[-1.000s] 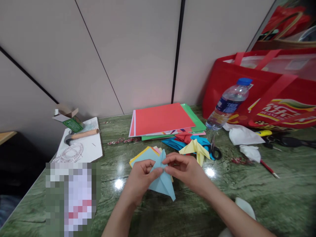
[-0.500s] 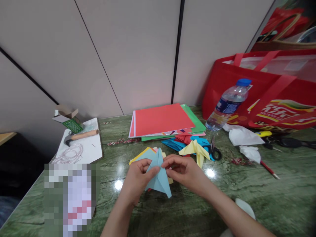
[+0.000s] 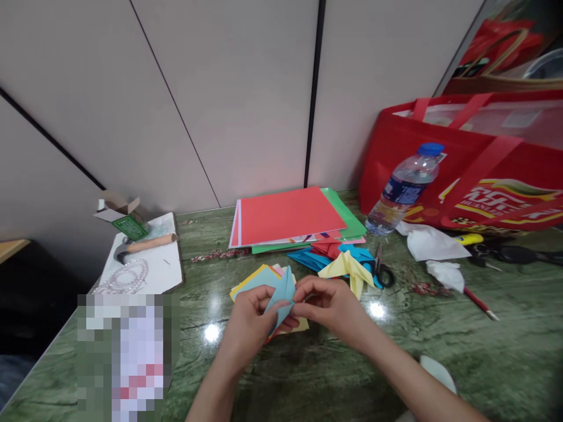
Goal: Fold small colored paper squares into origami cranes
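Between my hands is a light blue folded paper [image 3: 282,293], narrow and pointed at its top. My left hand [image 3: 253,313] grips it from the left with the thumb across its front. From the right, my right hand [image 3: 323,302] pinches its edge between thumb and fingers. Part of the paper is hidden behind the fingers. Beneath it on the table lies a pile of small coloured sheets [image 3: 250,281], blue and yellow ones showing. A pale yellow folded paper figure [image 3: 347,268] lies just beyond my right hand, against blue and red folded papers [image 3: 312,257].
Large red and green sheets [image 3: 285,217] lie at the back by the wall. Scissors [image 3: 383,272], a water bottle [image 3: 404,190] and a red bag [image 3: 484,158] are to the right, with a red pencil [image 3: 479,302]. At left, a hammer [image 3: 149,243] rests on a white board [image 3: 169,269].
The light blue paper has become narrower: its wide lower part, spread out before, is now folded in. Both hands keep hold of it in nearly the same place.
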A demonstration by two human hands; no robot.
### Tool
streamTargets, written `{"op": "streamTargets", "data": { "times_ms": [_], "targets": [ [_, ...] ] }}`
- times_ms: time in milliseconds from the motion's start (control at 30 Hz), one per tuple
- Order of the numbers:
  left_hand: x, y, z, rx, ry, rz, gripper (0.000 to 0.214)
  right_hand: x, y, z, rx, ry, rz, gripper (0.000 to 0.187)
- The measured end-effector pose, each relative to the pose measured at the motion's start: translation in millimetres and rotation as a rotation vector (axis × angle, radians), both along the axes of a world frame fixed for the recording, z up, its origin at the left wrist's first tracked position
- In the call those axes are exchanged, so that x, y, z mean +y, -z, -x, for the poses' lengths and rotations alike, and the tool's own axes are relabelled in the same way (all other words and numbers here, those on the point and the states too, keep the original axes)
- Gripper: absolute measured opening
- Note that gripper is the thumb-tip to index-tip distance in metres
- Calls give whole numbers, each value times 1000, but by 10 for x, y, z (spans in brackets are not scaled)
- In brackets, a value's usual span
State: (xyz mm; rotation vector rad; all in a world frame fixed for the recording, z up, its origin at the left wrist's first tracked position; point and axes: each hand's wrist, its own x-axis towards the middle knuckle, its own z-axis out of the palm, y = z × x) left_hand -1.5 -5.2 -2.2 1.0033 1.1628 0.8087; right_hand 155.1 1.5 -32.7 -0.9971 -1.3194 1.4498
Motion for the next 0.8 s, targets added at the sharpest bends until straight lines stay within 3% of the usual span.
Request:
{"op": "streamTargets", "data": {
  "times_ms": [267, 567, 667, 800],
  "targets": [
    [-9, 13, -17, -23, 4, 0, 12, -20, -34, 47, 56, 38, 63, 15],
    [-2, -37, 105, -82, 118, -31, 41, 21, -8, 15, 31, 131, 74, 24],
    [1, -67, 113, -89, 150, -37, 37, 28, -2, 10, 8, 140, 81, 24],
    [-3, -66, 42, -43, 49, 5, 26, 22, 17, 20, 23, 99, 108, 22]
  ]
}}
